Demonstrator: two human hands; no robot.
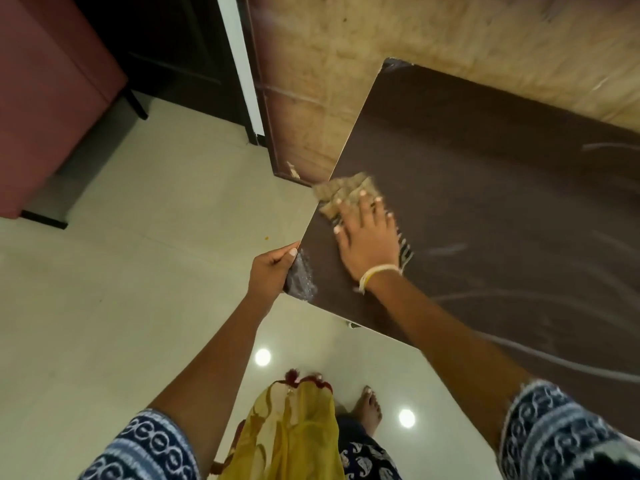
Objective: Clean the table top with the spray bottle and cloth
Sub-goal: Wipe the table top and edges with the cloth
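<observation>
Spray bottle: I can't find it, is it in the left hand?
No, the left hand only grips the table corner, while the right hand presses the cloth.

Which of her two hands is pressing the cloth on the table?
The right hand, flat on the tan cloth; the left hand only grips the table's corner.

Cloth (346,194) on table (485,209) (seemingly left edge)

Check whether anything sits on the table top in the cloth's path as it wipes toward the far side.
Nothing visible blocks it. The right hand presses the cloth flat near the table top's left edge, and the dark surface beyond shows only smear streaks. The left hand grips the near corner, off the wiping path. No spray bottle is in view.
</observation>
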